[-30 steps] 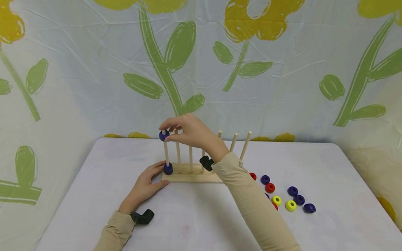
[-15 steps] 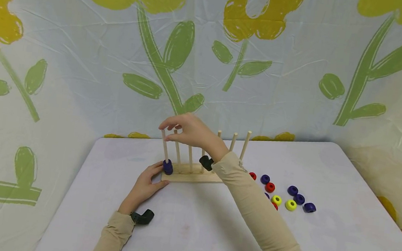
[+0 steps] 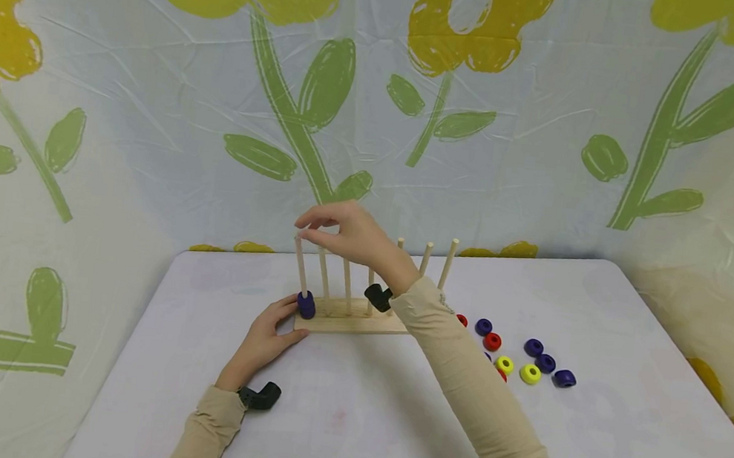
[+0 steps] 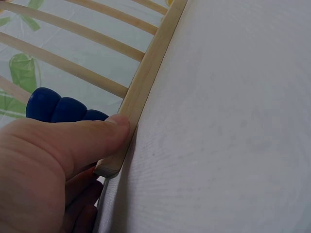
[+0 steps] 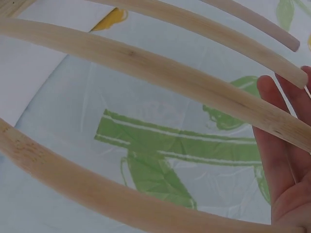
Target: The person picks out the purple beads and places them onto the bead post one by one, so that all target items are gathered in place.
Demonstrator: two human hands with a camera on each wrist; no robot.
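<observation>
A wooden peg rack (image 3: 350, 322) with several upright pegs stands on the table. Blue beads (image 3: 306, 305) are stacked at the bottom of its leftmost peg; the left wrist view shows three blue beads (image 4: 68, 109) one above another. My left hand (image 3: 266, 341) grips the rack's left end, its thumb (image 4: 104, 136) on the front edge and fingers round the far side. At the top of the leftmost peg (image 3: 301, 267), my right hand (image 3: 356, 235) holds nothing. The right wrist view shows its fingers (image 5: 274, 145) extended behind the pegs.
To the right of the rack lie loose beads: red ones such as a red bead (image 3: 492, 341), a yellow bead (image 3: 530, 374) and a blue bead (image 3: 565, 379) among them. The right forearm (image 3: 478, 390) crosses over the rack's right part. A flower-printed cloth (image 3: 187, 91) hangs behind the table (image 3: 347, 421).
The blue bead in my right hand was let go and dropped down the leftmost peg onto the stack. My right hand then rose slightly. The left hand stays on the rack.
</observation>
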